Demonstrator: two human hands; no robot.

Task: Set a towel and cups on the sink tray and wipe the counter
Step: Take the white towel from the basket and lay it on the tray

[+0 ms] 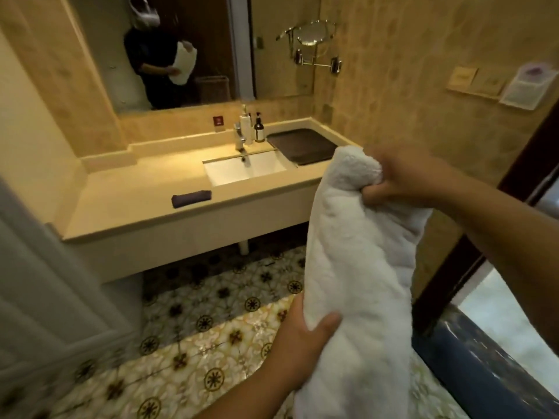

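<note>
A thick white towel (360, 261) hangs folded lengthwise in front of me, well short of the counter. My right hand (402, 179) grips its top end. My left hand (302, 337) clasps its lower part from the left, thumb across the front. The beige counter (127, 204) lies ahead with a white sink basin (242, 170) set in it. A dark tray (302, 145) sits on the counter right of the sink, nothing on it. A small folded dark cloth (191, 198) lies near the counter's front edge. No cups are in view.
A chrome faucet (239, 137) and two pump bottles (252, 128) stand behind the basin. A wall mirror (187, 46) hangs above, and a swing-arm mirror (314, 43) on the right wall. A white door (45, 282) is at left. Patterned floor tiles (196, 322) lie below.
</note>
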